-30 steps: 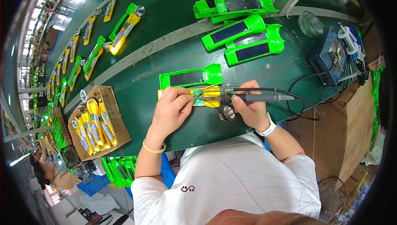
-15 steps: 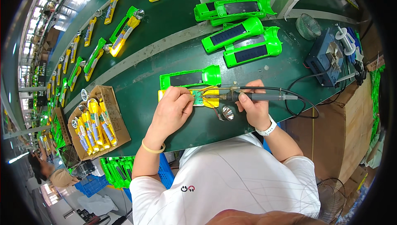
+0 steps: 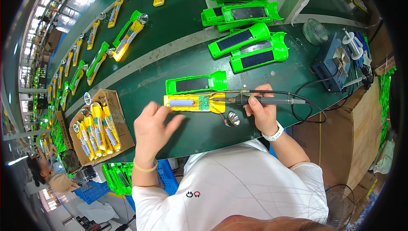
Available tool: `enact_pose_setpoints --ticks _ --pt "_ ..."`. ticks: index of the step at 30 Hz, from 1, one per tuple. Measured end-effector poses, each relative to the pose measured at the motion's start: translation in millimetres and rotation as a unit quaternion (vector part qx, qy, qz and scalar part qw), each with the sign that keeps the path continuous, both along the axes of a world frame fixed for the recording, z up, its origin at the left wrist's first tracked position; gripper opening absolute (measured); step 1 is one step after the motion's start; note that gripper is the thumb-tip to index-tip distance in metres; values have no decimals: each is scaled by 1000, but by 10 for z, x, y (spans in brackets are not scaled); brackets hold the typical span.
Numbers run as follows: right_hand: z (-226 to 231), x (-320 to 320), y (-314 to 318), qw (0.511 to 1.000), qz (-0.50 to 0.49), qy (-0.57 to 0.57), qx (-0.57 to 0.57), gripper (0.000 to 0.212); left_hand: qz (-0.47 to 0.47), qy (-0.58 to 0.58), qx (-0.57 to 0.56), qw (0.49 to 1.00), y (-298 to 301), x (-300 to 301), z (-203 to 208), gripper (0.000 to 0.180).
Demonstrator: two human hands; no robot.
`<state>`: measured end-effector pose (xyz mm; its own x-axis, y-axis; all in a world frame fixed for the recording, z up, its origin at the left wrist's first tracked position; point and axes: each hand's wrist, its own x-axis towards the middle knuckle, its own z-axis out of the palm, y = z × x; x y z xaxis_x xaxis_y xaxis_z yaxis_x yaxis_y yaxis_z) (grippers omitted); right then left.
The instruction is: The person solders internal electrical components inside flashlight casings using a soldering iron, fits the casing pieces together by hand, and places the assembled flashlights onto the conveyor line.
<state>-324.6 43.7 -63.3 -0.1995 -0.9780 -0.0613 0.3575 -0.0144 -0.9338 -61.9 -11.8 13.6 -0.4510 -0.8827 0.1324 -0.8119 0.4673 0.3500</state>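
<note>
My right hand (image 3: pixel 262 108) grips a soldering iron (image 3: pixel 267 100), its tip pointing left over a yellow flashlight housing (image 3: pixel 218 105). Inside that housing lie a blue-grey cylindrical battery (image 3: pixel 182 102) and a small green circuit board (image 3: pixel 204 102) with thin wires. A round silver reflector (image 3: pixel 233 119) hangs off the wires just below. My left hand (image 3: pixel 155 125) is off to the lower left of the housing, thumb and fingers apart, holding nothing. Directly behind the housing lies a green flashlight shell (image 3: pixel 195 83) with a dark panel.
A cardboard box (image 3: pixel 122 120) of yellow flashlight housings stands at the left. Several green shells (image 3: pixel 259 57) are piled at the back. At the right, a blue soldering station (image 3: pixel 332 63) stands beside a solder spool (image 3: pixel 353 46), and the iron's black cable (image 3: pixel 308 119) loops nearby.
My left hand has let go of the yellow housing and moved left and toward me, uncovering the battery. My right hand with the soldering iron has hardly moved.
</note>
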Motion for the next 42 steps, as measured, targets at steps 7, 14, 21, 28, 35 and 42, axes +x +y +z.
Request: enact_pose_setpoints --ticks 7,14,21,28,35,42 --pt "0 16 -7 1000 27 -3 -10 22 94 342 337 872 164 -20 -244 6" --pt "27 -11 84 1000 17 -4 -15 23 -161 157 -53 973 -115 -144 -462 26" --pt "-33 -57 82 1000 27 15 -5 24 -251 94 -121 956 -193 -173 -467 27" --pt "-56 -6 44 999 45 12 15 23 -267 9 -118 956 -193 -218 -376 25" --pt "-40 -18 25 991 101 87 26 22 -268 -2 -106 957 -202 -218 -354 25" --pt "-67 -25 -9 993 60 87 43 21 -267 13 -119 956 -206 -255 -368 25"
